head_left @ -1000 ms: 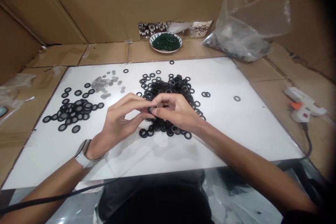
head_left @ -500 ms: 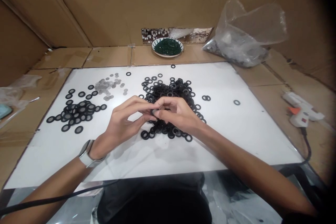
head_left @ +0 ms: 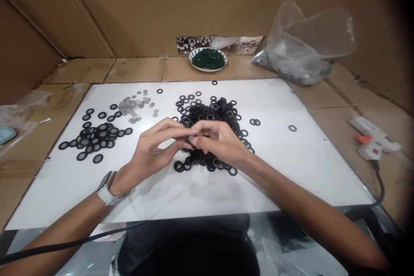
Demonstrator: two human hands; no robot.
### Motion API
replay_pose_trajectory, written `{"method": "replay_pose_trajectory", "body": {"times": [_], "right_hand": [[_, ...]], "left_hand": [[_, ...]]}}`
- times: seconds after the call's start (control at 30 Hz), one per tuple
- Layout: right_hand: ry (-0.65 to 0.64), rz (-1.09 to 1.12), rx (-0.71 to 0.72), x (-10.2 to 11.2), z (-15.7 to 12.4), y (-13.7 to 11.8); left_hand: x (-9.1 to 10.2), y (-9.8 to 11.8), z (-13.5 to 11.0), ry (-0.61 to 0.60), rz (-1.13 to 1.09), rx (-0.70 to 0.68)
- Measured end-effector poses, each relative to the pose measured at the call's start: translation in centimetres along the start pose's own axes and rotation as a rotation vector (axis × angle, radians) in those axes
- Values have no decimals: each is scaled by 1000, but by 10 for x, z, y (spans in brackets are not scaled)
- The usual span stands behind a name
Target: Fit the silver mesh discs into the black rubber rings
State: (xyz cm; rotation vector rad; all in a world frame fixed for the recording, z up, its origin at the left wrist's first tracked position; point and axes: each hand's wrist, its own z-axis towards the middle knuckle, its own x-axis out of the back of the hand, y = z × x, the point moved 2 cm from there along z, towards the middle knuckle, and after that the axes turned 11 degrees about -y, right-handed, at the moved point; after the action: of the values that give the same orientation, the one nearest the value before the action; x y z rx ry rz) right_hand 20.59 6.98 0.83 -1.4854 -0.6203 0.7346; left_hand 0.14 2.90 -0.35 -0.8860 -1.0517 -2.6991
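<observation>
My left hand (head_left: 161,144) and my right hand (head_left: 218,140) meet fingertip to fingertip over a heap of black rings (head_left: 210,114). Between them they pinch a small black ring (head_left: 189,138) with grey showing in it; fingers cover most of it. To the left lies a pile of black rings with grey centres (head_left: 97,136). Behind that pile, small grey discs (head_left: 131,105) are scattered on the white board (head_left: 200,194). A watch (head_left: 108,187) is on my left wrist.
At the back stands a plate (head_left: 190,61) of dark green bits. A clear plastic bag (head_left: 300,60) sits at the back right. On the right lies a glue gun (head_left: 370,148) with its cord. A dark cable (head_left: 74,241) crosses over my left forearm.
Both hands stay pinched together on the small ring, with only slight finger movement. The whole view has shifted a little.
</observation>
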Motion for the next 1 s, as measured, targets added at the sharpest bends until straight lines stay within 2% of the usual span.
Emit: {"method": "replay_pose_trajectory", "body": {"times": [0.3, 1.0], "right_hand": [[-14, -5, -9, 0, 0, -3], [-2, -28, -21, 4, -1, -5]], "left_hand": [[5, 1, 1, 15, 54, -18], [1, 3, 4, 15, 54, -16]]}}
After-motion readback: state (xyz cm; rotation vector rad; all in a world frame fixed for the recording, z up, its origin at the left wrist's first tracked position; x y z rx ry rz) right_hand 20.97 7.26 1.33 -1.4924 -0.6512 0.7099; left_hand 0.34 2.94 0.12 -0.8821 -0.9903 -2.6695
